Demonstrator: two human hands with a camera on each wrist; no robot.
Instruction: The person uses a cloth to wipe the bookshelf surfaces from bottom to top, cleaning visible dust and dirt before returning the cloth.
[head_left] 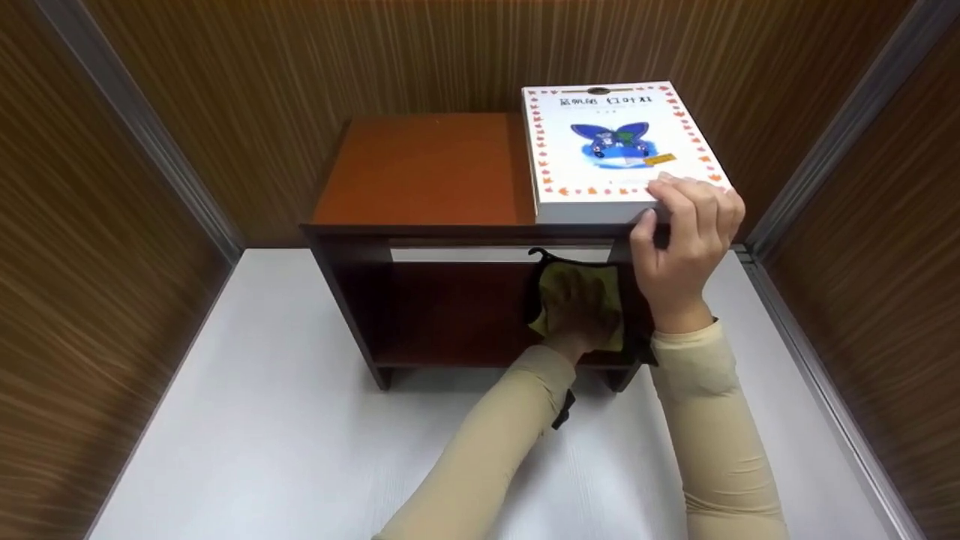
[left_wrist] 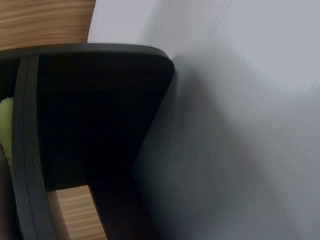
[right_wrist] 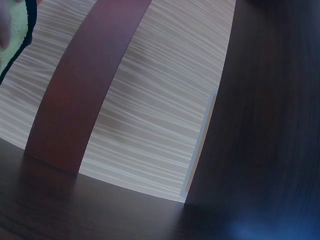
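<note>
A yellow-green cloth [head_left: 553,279] with a black border and a small black loop lies inside the shelf unit [head_left: 431,236], at the right end of its lower board. My left hand [head_left: 583,311] presses on the cloth, fingers spread across it. Part of the cloth [right_wrist: 17,30] also shows in the right wrist view. On the unit's orange-brown top, a thick white book [head_left: 562,172] with a butterfly picture lies flat at the right. My right hand [head_left: 697,229] grips its front right corner, fingers over the cover and thumb low at the front edge.
Dark side panels [head_left: 337,292] close off the unit's ends, and its back is partly open. It stands on a white table [head_left: 247,420]. Wood-patterned walls [head_left: 247,75] with grey metal strips [head_left: 169,154] rise behind and at both sides.
</note>
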